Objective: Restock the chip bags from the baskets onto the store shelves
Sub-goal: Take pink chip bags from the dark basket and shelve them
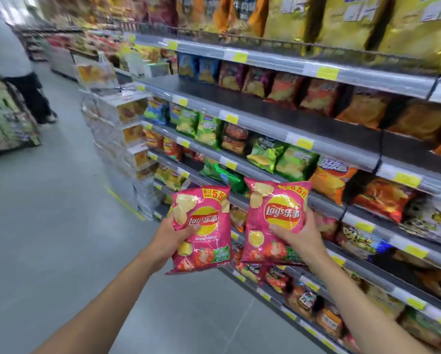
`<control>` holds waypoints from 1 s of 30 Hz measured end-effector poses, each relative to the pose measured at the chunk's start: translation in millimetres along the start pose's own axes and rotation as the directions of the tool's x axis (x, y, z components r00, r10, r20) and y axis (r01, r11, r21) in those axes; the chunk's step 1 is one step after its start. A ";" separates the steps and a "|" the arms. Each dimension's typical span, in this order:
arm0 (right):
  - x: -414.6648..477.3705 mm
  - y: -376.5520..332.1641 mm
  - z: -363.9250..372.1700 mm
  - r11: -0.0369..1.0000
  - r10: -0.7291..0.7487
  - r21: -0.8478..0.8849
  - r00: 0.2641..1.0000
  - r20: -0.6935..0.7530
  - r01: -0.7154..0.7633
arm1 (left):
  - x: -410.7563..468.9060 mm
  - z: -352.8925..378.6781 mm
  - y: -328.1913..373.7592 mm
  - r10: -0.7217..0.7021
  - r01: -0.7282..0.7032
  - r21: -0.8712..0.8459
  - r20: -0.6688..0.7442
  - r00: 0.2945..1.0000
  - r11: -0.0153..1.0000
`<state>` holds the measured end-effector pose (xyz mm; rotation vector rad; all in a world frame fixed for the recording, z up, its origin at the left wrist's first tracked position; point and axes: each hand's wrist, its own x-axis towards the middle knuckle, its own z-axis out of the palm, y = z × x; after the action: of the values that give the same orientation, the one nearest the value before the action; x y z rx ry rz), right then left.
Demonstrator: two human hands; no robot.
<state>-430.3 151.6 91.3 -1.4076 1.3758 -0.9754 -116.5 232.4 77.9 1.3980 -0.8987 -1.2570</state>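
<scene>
So I've got my left hand (169,235) gripping one pink chip bag (201,231) around 6 o'clock, right hand (300,237) gripping a second pink bag (273,226) just beside it at 5, shelves (303,149) filling 3 o'clock.

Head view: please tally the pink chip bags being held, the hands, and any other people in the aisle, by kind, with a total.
Pink chip bags: 2, the left pink bag in the left hand and the right pink bag in the right hand
Hands: 2, each gripping one bag
Bystander up the aisle, blurred: 1
Total: 5
</scene>
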 end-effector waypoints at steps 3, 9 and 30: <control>17.3 -22.8 70.6 1.000 -0.015 -0.017 0.998 0.062 0.016 | 4.3 -70.7 7.3 0.020 -0.019 0.013 -0.081 0.996 1.000; 41.7 -63.6 205.2 0.995 -0.061 -0.063 0.975 0.214 0.076 | -7.9 -199.4 9.2 0.003 -0.008 -0.018 -0.265 0.964 1.000; 153.3 -161.3 634.6 0.929 -0.214 -0.059 0.661 0.720 0.366 | -30.8 -503.5 6.2 -0.093 -0.056 -0.156 -0.802 0.590 0.986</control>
<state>232.7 42.7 64.2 -1.9354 0.6774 -0.3832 371.6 359.6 64.9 1.6130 -0.1200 -0.5346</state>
